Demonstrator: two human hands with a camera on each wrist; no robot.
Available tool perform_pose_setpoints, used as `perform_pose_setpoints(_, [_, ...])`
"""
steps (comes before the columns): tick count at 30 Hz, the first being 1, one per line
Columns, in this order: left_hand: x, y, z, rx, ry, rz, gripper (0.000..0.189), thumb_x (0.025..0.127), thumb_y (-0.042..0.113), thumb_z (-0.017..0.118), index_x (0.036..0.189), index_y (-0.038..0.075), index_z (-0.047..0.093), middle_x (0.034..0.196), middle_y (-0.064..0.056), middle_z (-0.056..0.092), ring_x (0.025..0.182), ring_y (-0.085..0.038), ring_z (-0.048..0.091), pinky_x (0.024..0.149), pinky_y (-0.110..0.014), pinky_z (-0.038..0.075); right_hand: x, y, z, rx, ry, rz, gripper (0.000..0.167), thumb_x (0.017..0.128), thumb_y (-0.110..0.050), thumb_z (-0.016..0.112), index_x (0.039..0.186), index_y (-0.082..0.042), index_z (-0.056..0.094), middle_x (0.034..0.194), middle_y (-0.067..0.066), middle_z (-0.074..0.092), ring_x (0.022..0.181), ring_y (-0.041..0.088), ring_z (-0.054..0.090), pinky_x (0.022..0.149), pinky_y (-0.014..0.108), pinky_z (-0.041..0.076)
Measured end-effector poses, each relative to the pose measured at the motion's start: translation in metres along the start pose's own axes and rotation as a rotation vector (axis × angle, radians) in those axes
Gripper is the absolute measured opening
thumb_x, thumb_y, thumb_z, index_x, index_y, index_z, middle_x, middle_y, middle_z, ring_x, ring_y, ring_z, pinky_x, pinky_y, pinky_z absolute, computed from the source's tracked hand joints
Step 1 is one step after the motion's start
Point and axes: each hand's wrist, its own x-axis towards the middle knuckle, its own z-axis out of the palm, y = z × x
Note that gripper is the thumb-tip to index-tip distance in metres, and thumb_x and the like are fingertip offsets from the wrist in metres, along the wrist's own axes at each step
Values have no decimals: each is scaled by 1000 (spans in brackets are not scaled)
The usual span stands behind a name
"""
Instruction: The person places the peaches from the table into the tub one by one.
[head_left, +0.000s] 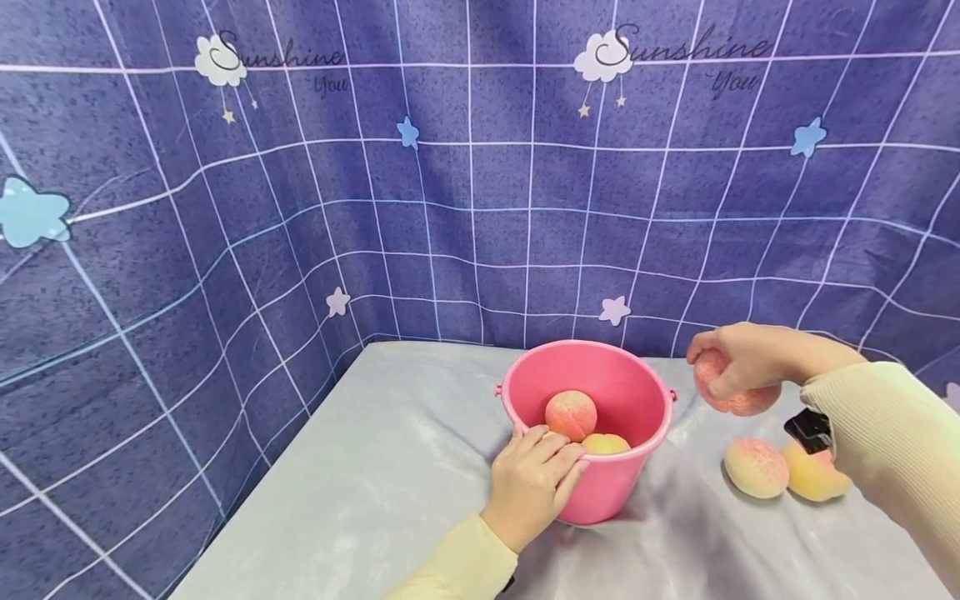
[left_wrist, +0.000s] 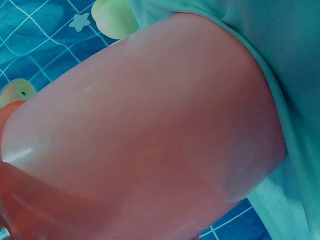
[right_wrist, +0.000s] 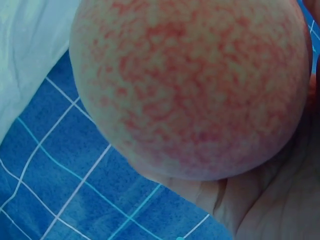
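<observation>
A pink bucket [head_left: 603,492] stands on the pale cloth, tilted a little toward me. My left hand [head_left: 528,479] grips its near rim, with the fingers curled over the edge. Inside lie a reddish peach [head_left: 571,415] and a yellow one [head_left: 606,444], partly behind the rim and fingers. Right of the bucket and above the cloth, my right hand [head_left: 765,350] holds a pink-red peach [head_left: 753,402]. The bucket wall [left_wrist: 150,125] fills most of the left wrist view. In the right wrist view the held peach [right_wrist: 195,90] shows its mottled red skin against the palm [right_wrist: 280,200].
Below my right wrist, a cream-and-pink peach [head_left: 756,468] and a yellow-pink peach [head_left: 813,473] lie side by side on the pale cloth [head_left: 360,500]. A blue-purple gridded curtain [head_left: 495,183] hangs behind and along the left side.
</observation>
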Motion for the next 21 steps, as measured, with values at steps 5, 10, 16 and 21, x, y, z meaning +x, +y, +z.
perform_pose_setpoints(5, [1, 0, -1, 17, 10, 20, 28, 98, 31, 49, 89, 23, 74, 85, 9, 66, 84, -15, 61, 77, -39, 51, 3, -6, 0, -3, 14, -25, 41, 63, -22, 73, 102, -11, 64, 82, -2, 61, 73, 15, 54, 62, 31, 45])
perform_pose_setpoints(10, [0, -2, -2, 14, 12, 32, 31, 99, 31, 47, 91, 23, 76, 84, 8, 67, 85, -16, 62, 77, -38, 52, 6, -15, -1, -9, 34, -36, 40, 63, -22, 73, 101, -12, 65, 83, -3, 61, 72, 14, 54, 61, 30, 45])
perform_pose_setpoints(16, [-4, -4, -2, -17, -56, 36, 28, 97, 31, 49, 100, 20, 75, 98, 3, 69, 97, -21, 64, 85, -43, 51, 7, -25, -3, -102, 172, -75, 41, 63, -23, 73, 101, -13, 65, 87, -1, 59, 73, 14, 54, 59, 33, 45])
perform_pose_setpoints(21, [-15, -7, -4, -48, -163, 56, 32, 91, 35, 57, 115, 18, 70, 121, -4, 64, 117, -29, 56, 90, -53, 47, 10, -40, 1, -134, 254, -86, 41, 63, -25, 72, 102, -16, 66, 87, -4, 57, 70, 12, 54, 58, 35, 45])
